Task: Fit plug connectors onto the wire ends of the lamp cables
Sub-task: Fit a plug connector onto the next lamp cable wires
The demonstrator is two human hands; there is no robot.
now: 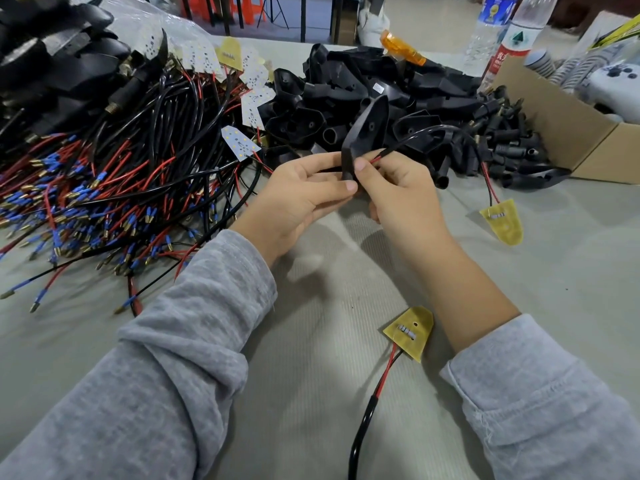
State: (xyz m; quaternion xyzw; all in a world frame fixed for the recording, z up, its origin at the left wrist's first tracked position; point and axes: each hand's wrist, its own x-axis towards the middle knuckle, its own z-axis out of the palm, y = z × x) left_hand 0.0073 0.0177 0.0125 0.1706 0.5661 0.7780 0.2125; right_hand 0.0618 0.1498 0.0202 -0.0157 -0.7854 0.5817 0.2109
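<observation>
My left hand (304,192) grips a black plastic lamp housing (363,133) by its lower end, holding it upright above the table. My right hand (398,192) pinches the red wire end of a black cable (426,131) right against the housing. That cable arcs to the right and ends in a yellow circuit board (502,220) lying on the table. A second yellow board (410,332) with its own red and black cable lies near my right forearm.
A big tangle of cables with blue and brass terminals (104,202) covers the left. A heap of black housings (346,95) lies behind my hands, small black connectors (509,140) to the right by a cardboard box (568,126). Water bottles (498,32) stand at the back.
</observation>
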